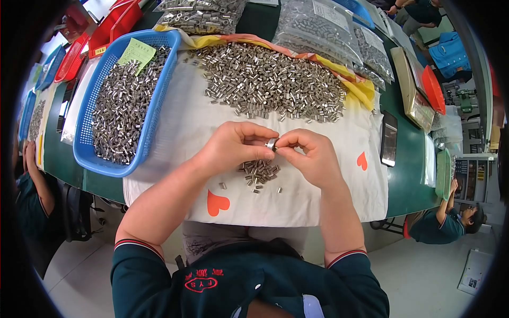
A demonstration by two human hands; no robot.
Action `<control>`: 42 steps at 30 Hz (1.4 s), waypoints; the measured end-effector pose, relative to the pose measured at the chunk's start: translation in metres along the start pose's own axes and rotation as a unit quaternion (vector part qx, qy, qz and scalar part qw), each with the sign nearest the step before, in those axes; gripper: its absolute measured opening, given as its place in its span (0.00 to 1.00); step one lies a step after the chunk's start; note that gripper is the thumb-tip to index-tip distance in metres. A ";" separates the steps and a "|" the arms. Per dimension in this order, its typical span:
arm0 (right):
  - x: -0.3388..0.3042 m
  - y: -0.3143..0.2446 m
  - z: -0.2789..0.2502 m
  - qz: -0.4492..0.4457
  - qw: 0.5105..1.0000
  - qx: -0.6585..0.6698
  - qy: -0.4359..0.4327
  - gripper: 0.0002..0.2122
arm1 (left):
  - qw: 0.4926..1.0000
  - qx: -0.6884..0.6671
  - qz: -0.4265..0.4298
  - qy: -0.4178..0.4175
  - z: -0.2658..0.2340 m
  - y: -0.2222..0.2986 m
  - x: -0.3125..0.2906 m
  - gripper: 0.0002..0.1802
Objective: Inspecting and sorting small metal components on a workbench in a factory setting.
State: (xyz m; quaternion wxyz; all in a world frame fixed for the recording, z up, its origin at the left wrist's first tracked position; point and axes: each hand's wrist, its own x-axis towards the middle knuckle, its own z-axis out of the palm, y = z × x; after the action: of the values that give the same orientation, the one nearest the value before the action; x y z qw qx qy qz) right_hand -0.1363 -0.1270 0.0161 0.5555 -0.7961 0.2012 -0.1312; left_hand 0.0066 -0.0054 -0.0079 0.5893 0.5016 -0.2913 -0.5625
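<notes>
Over the white cloth [175, 143], my left hand [225, 146] pinches a small shiny metal ring [271, 143] between thumb and fingers. The fingertips of my right hand [315, 158] are closed together against the ring's right side; whatever they hold there is mostly hidden. Just below the hands lies a small pile of short metal cylinders [260, 172], with a few loose ones beside it. Farther back spreads a large heap of similar cylinders [275, 79].
A blue basket [80, 143] of metal pieces and a green paper slip stands at left. Filled plastic bags [318, 26] line the back, behind a yellow-and-pink cloth edge [358, 90]. A phone [388, 139] lies at right. Co-workers sit on both sides, one at right [437, 225].
</notes>
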 end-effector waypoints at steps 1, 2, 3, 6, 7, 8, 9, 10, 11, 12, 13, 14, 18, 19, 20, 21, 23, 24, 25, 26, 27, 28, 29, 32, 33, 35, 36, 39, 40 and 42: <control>0.000 -0.001 -0.001 -0.001 1.000 0.000 -0.001 0.06 | 1.000 0.009 -0.003 -0.011 0.000 0.000 0.000 0.17; 0.001 -0.005 -0.001 0.021 1.000 -0.014 -0.003 0.05 | 1.000 0.017 -0.006 -0.022 0.000 -0.001 -0.001 0.17; 0.001 -0.008 -0.002 0.043 0.999 -0.028 -0.004 0.04 | 1.000 0.017 -0.005 -0.021 0.000 -0.002 -0.001 0.17; 0.007 0.005 -0.019 0.046 0.998 -0.013 -0.048 0.05 | 0.996 0.074 0.011 -0.043 0.001 -0.005 -0.002 0.18; 0.012 0.007 -0.021 0.047 0.998 -0.015 -0.048 0.05 | 0.990 0.125 0.008 -0.059 0.003 -0.002 -0.003 0.18; 0.020 0.008 -0.022 0.018 0.993 -0.115 -0.008 0.04 | 0.982 0.175 0.004 -0.073 0.004 -0.001 -0.003 0.19; 0.028 0.007 -0.020 -0.012 0.977 -0.213 0.032 0.03 | 0.982 0.176 0.003 -0.075 0.003 -0.001 -0.004 0.19; 0.035 0.016 -0.015 -0.100 0.948 -0.295 0.070 0.02 | 0.982 0.170 -0.003 -0.076 0.001 -0.001 -0.004 0.19; 0.038 0.019 -0.013 -0.102 0.947 -0.296 0.071 0.02 | 0.983 0.165 -0.010 -0.077 0.000 0.000 -0.005 0.19; 0.041 0.021 -0.011 -0.136 0.923 -0.356 0.050 0.03 | 0.983 0.165 -0.010 -0.075 0.000 0.000 -0.004 0.19; 0.043 0.022 -0.009 -0.169 0.894 -0.415 0.029 0.03 | 0.986 0.155 -0.002 -0.066 0.001 0.001 -0.003 0.18; 0.043 0.023 -0.009 -0.170 0.893 -0.415 0.028 0.03 | 0.988 0.146 0.007 -0.058 0.001 0.002 -0.003 0.17; 0.034 0.023 -0.004 -0.168 0.891 -0.419 0.042 0.02 | 0.993 0.107 0.008 -0.054 -0.001 -0.003 -0.002 0.17; 0.029 0.022 -0.002 -0.146 0.894 -0.421 0.047 0.02 | 0.997 0.072 0.003 -0.033 -0.001 -0.003 -0.001 0.16; 0.023 0.018 -0.002 -0.146 0.894 -0.421 0.048 0.02 | 0.999 0.038 -0.002 -0.013 -0.001 -0.003 0.000 0.16; 0.016 0.010 -0.001 -0.068 0.950 -0.301 0.058 0.02 | 0.999 0.038 -0.003 -0.013 -0.001 -0.004 0.001 0.16; 0.007 0.002 0.004 0.013 0.983 -0.171 0.062 0.02 | 0.999 -0.025 0.004 0.024 -0.003 -0.006 0.000 0.17; 0.003 -0.001 0.004 -0.004 0.991 -0.119 0.054 0.02 | 0.999 -0.025 0.003 0.022 -0.003 -0.006 0.000 0.17; 0.000 -0.002 0.004 -0.021 0.997 -0.067 0.046 0.03 | 0.999 -0.033 0.008 0.019 -0.002 -0.005 0.001 0.17; 0.000 -0.001 0.005 -0.020 0.996 -0.066 0.048 0.03 | 0.999 -0.042 0.014 0.017 -0.002 -0.005 0.001 0.17; 0.000 -0.001 0.005 -0.040 0.996 -0.059 0.051 0.03 | 0.999 -0.042 0.014 0.015 -0.001 -0.005 0.002 0.17; 0.000 -0.001 0.006 -0.061 0.995 -0.052 0.053 0.04 | 1.000 -0.028 0.011 0.006 -0.002 -0.005 0.003 0.17; 0.000 -0.002 0.005 -0.061 0.995 -0.053 0.055 0.04 | 1.000 -0.014 0.009 -0.003 -0.002 -0.005 0.005 0.17; 0.001 -0.003 0.005 -0.053 0.996 -0.053 0.052 0.04 | 1.000 -0.010 0.009 -0.006 -0.002 -0.004 0.007 0.18; 0.001 -0.002 0.007 -0.068 0.993 -0.071 0.060 0.04 | 1.000 -0.009 0.008 -0.003 -0.003 -0.004 0.005 0.18; 0.002 -0.003 0.012 -0.089 0.991 -0.083 0.062 0.04 | 1.000 0.003 0.004 0.022 -0.003 0.000 0.003 0.18; 0.002 -0.006 0.016 -0.114 0.981 -0.143 0.071 0.05 | 0.999 0.008 0.005 0.037 -0.004 0.001 -0.002 0.18; 0.002 -0.008 0.025 -0.180 0.951 -0.229 0.103 0.05 | 0.984 0.151 0.023 0.088 -0.005 -0.004 -0.004 0.19; 0.001 -0.005 0.023 -0.178 0.948 -0.245 0.098 0.06 | 0.973 0.211 0.070 0.065 -0.004 0.001 -0.004 0.19; -0.008 -0.007 0.016 -0.149 0.963 -0.200 0.106 0.05 | 0.983 0.143 0.105 0.035 0.000 -0.007 0.002 0.20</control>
State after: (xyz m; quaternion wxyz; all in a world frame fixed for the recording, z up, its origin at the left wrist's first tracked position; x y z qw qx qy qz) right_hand -0.1347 -0.1077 0.0173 0.3350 -0.8933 0.1600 -0.2536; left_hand 0.0046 -0.0067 -0.0150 0.5770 0.5665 -0.3994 -0.4320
